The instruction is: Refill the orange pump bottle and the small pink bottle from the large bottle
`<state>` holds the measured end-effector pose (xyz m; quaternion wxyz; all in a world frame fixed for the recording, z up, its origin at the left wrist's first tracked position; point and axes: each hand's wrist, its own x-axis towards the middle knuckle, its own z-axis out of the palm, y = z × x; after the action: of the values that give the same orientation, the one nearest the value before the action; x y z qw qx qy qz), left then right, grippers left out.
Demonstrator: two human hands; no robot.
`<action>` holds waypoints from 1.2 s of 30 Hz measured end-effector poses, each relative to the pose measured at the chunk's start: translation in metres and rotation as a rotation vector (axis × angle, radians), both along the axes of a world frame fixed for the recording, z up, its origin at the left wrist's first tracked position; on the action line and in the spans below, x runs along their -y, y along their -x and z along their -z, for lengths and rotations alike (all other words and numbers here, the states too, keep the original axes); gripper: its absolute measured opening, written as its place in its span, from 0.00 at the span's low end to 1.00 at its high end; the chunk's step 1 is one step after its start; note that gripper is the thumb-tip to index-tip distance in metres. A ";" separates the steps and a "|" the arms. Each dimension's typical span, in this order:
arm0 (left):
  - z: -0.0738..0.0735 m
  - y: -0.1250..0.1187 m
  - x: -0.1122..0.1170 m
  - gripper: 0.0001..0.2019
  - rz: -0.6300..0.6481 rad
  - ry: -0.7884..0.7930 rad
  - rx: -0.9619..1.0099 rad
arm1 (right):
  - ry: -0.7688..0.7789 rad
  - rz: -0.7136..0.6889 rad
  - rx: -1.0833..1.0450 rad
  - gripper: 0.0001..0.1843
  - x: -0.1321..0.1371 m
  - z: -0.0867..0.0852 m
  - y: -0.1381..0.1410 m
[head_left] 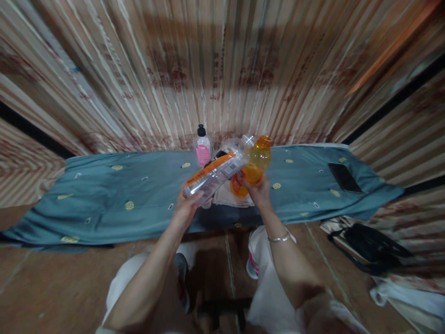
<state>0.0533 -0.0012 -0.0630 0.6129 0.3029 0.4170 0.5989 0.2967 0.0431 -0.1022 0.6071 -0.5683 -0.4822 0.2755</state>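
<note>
The left hand (187,204) grasps the base end of a clear plastic bottle with an orange-and-black wrap label (217,174). This bottle is tilted, its neck pointing up and to the right, above the front-middle part of a blue-green tablecloth with yellow motifs (149,185). A barcode panel is visible on the label; the lettering on the orange band is too small and blurred to read. The right hand (259,188) grasps the lower part of an amber, transparent plastic bottle (261,155), which leans slightly to the right. Its red-and-orange label is partly covered by the fingers, and no brand can be made out. The neck of the clear bottle overlaps the amber bottle in view; whether they touch cannot be determined. A whitish flat sheet (229,198) lies beneath both. Behind and to the left, a clear bottle with a pink label and black cap (203,150) stands upright; its text is illegible. A black rectangular phone (345,177) lies near the right end. The striped, pleated curtain (194,60) carries dark printed characters, likewise unreadable.
</note>
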 end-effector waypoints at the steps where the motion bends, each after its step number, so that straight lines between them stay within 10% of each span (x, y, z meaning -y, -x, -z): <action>1: 0.001 -0.001 0.000 0.41 0.008 -0.001 -0.009 | 0.007 0.007 -0.014 0.38 0.000 -0.001 0.000; 27: 0.020 -0.007 0.000 0.41 0.045 -0.202 -0.811 | -0.025 -0.012 -0.022 0.34 0.005 -0.022 0.024; 36: 0.028 -0.001 -0.009 0.38 -0.069 -0.129 -0.738 | 0.011 -0.084 0.017 0.36 0.009 -0.020 0.046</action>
<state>0.0542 0.0077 -0.0915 0.3805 0.5221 0.5814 0.4946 0.2509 0.0339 -0.0823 0.5878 -0.5533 -0.5091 0.2986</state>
